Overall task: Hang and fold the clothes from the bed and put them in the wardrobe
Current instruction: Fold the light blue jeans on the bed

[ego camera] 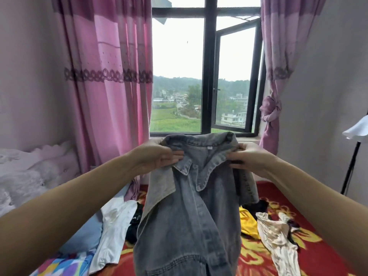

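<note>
A grey denim jacket (191, 212) hangs in the air in front of me, collar up, its front facing me. My left hand (159, 156) grips the collar's left side and my right hand (247, 158) grips the right shoulder by the collar. Below it lies the bed (318, 253) with a red and yellow flowered cover. On the cover lie a white shirt (113, 230), a yellow garment (248, 224), a cream satin garment (278, 242) and dark clothes (258, 206). No wardrobe or hanger is in view.
A pale blue pillow (85, 236) and a multicoloured cloth (65, 265) lie at the bed's left. A white quilted headboard (29, 172) stands at left. Pink curtains (111, 76) frame an open window (235, 76) ahead. A black lamp stand (351, 166) stands at right.
</note>
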`<state>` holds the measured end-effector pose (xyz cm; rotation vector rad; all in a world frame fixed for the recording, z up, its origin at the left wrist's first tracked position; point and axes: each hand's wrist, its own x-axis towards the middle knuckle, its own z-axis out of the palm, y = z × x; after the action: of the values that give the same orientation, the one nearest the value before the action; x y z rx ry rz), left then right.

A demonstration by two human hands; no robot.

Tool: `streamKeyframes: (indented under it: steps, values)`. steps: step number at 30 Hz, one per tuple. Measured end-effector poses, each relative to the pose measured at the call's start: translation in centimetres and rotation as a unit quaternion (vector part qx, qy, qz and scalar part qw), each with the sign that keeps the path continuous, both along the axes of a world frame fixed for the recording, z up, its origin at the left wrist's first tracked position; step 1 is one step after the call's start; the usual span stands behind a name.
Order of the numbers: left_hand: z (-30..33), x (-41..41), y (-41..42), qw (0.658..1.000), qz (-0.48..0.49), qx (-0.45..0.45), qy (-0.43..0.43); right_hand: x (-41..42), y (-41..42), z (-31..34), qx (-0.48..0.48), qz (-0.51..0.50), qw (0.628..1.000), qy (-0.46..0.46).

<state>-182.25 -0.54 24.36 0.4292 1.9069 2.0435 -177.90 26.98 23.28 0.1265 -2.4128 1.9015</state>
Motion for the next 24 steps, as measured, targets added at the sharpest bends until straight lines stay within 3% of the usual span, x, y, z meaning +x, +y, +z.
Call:
streamKeyframes:
  steps: [2, 5, 6, 8, 9, 11, 12, 13, 15, 17, 20, 24]
  values:
    - [0.0, 0.0, -0.6, 0.993, 0.024, -0.085, 0.074, 0.2, -0.1, 0.3, 0.183, -0.073, 0.972, 0.13]
    - [0.1, 0.1, -1.4, 0.948, 0.091, -0.249, 0.175, 0.5, -0.3, 0.8, 0.425, -0.174, 0.857, 0.233]
    - [0.2, 0.0, -1.8, 0.909, 0.117, -0.326, 0.234, 0.6, -0.3, 0.8, 0.476, -0.195, 0.825, 0.236]
    - [0.5, -0.2, -2.4, 0.795, 0.166, -0.47, 0.347, 0.6, 0.0, 1.0, 0.525, -0.211, 0.786, 0.25]
    - [0.6, -0.1, -2.6, 0.754, 0.187, -0.505, 0.377, 0.6, 0.2, 1.0, 0.527, -0.208, 0.781, 0.263]
    - [0.8, -0.1, -2.8, 0.718, 0.223, -0.522, 0.403, 0.6, 0.4, 1.1, 0.481, -0.189, 0.809, 0.28]
    - [0.9, -0.3, -2.9, 0.721, 0.223, -0.517, 0.404, 0.6, 0.3, 1.1, 0.444, -0.179, 0.831, 0.283]
    - [1.1, -0.6, -3.0, 0.749, 0.207, -0.491, 0.393, 0.6, 0.1, 0.9, 0.414, -0.174, 0.846, 0.287]
    - [1.1, -0.9, -2.7, 0.848, 0.159, -0.382, 0.331, 0.5, -0.2, 0.6, 0.385, -0.178, 0.852, 0.306]
    - [0.6, -0.7, -2.1, 0.911, 0.14, -0.291, 0.256, 0.3, -0.5, 0.3, 0.389, -0.179, 0.844, 0.322]
    - [-0.1, -0.5, -0.9, 0.94, 0.151, -0.232, 0.199, -0.5, -1.3, 0.4, 0.429, -0.188, 0.826, 0.313]
    - [0.5, 0.7, 2.5, 0.985, 0.11, -0.115, 0.07, -1.2, -5.6, 0.3, 0.387, -0.159, 0.865, 0.275]
